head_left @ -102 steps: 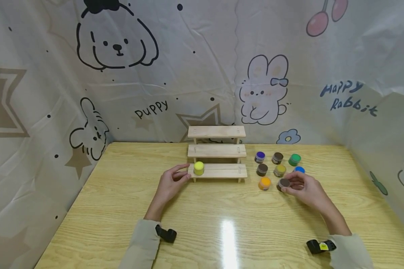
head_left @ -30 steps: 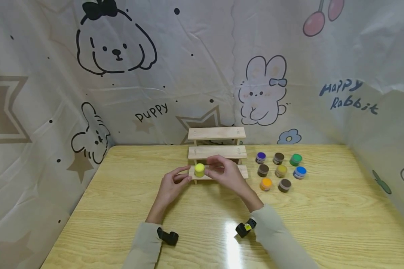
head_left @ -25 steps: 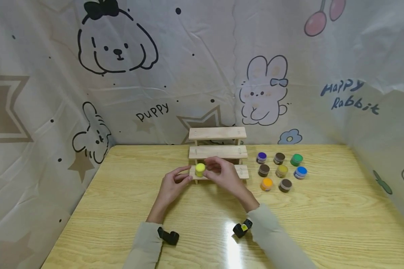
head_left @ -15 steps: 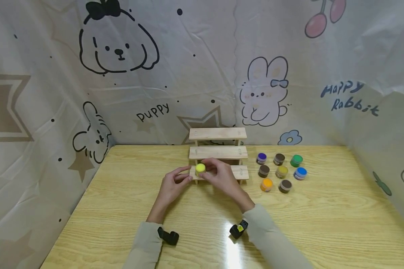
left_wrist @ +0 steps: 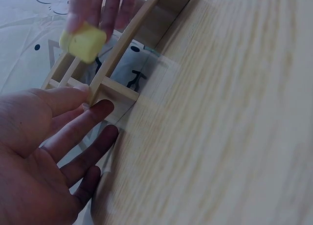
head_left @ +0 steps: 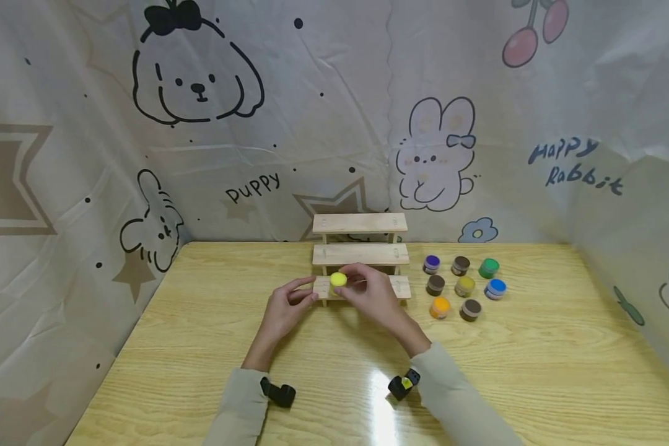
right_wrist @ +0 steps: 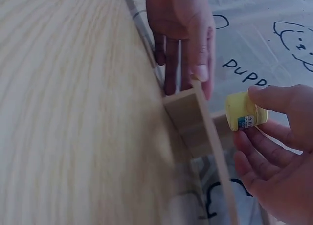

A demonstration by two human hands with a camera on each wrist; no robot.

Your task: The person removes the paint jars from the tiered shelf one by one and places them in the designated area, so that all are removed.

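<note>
A small yellow paint jar (head_left: 337, 279) is pinched between the thumb and fingers of my right hand (head_left: 370, 294). In the right wrist view a label shows on the jar's side, and the jar sits close over the lowest tier of a three-step wooden stand (head_left: 360, 253). My left hand (head_left: 283, 308) holds the left end of that lowest tier. In the left wrist view its thumb rests at the board's edge and its index fingertip lies against the end, while the other fingers extend past the stand's leg.
Right of the stand, several paint jars stand on the table: purple (head_left: 432, 264), orange (head_left: 439, 307), green (head_left: 489, 267), blue (head_left: 495, 288), mustard yellow (head_left: 464, 286) and some dark ones (head_left: 471, 310). A printed cloth (head_left: 323, 124) hangs behind the table.
My right hand has come from a dark jar on the right to the yellow jar, taken hold of it and shifted it slightly right. My left hand keeps its place at the stand.
</note>
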